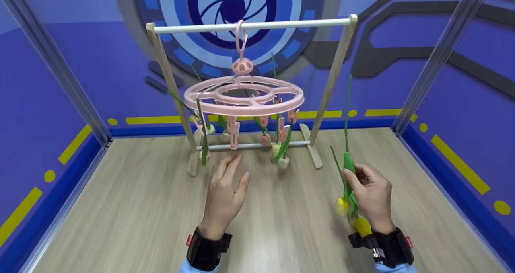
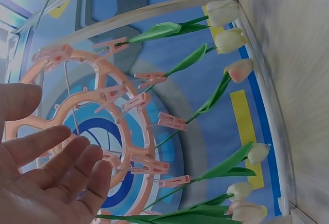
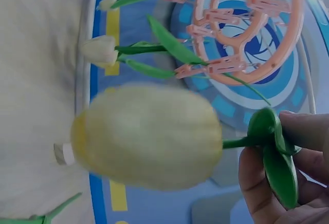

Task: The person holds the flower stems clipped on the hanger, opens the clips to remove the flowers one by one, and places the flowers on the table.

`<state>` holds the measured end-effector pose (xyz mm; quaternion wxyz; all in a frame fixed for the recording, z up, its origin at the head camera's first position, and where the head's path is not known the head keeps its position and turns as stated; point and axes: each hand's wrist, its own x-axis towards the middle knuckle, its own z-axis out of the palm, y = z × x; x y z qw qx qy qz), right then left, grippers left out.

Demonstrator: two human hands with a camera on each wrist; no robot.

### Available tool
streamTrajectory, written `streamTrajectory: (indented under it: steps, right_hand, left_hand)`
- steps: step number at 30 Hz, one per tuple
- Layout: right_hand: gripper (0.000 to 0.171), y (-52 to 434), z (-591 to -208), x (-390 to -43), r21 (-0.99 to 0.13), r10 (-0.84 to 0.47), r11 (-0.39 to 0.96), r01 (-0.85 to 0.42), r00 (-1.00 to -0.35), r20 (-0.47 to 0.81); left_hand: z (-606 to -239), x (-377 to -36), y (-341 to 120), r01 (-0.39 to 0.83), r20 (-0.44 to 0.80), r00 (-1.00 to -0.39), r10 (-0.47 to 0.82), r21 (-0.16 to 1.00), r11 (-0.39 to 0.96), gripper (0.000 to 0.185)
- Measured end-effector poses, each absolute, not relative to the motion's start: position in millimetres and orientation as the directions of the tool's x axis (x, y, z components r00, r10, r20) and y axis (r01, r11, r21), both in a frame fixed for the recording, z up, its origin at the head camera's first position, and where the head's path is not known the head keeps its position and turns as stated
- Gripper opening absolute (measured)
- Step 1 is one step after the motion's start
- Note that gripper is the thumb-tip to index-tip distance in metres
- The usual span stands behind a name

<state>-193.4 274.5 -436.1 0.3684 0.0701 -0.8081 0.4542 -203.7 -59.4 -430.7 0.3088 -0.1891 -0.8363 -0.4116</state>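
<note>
A pink round clip hanger hangs by its hook from the white rail of a wooden rack. Several artificial tulips hang head-down from its clips. My left hand hovers flat and open below the hanger, holding nothing; its fingers show straight in the left wrist view. My right hand pinches the green stems of yellow tulips, their heads pointing down. A large yellow bloom fills the right wrist view, with my fingers round its stem and leaf.
The rack's wooden feet stand on a light wood-grain floor. Blue walls with yellow markings and metal corner posts close in the space on three sides.
</note>
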Motion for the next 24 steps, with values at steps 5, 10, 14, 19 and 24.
streamTrajectory:
  steps: [5,10,14,19,24]
  right_hand:
    - [0.013,280.7,-440.8,-196.5,-0.647,0.203,0.639,-0.417,-0.720,0.664]
    - [0.013,285.0,-445.8,-198.5,-0.642,0.202,0.691,-0.333,-0.764,0.613]
    - [0.012,286.2,-447.9,-199.5,-0.647,0.207,0.719,-0.255,-0.810,0.549]
    - [0.011,288.1,-450.2,-203.1,-0.668,0.198,0.725,-0.169,-0.877,0.437]
    - [0.013,289.5,-451.0,-207.1,-0.691,0.186,0.719,-0.078,-0.936,0.298]
  left_hand:
    - [-434.0,-205.0,-54.8,0.572,0.658,-0.748,0.086,0.572,0.588,0.041]
    - [-436.8,-207.1,-48.7,0.569,0.639,-0.760,0.115,0.570,0.593,0.041]
    - [-440.2,-208.7,-46.2,0.575,0.651,-0.747,0.132,0.533,0.621,0.040]
    - [-445.9,-210.0,-44.4,0.573,0.673,-0.725,0.145,0.473,0.669,0.040]
    - [-453.7,-211.0,-41.1,0.548,0.666,-0.728,0.161,0.424,0.722,0.041]
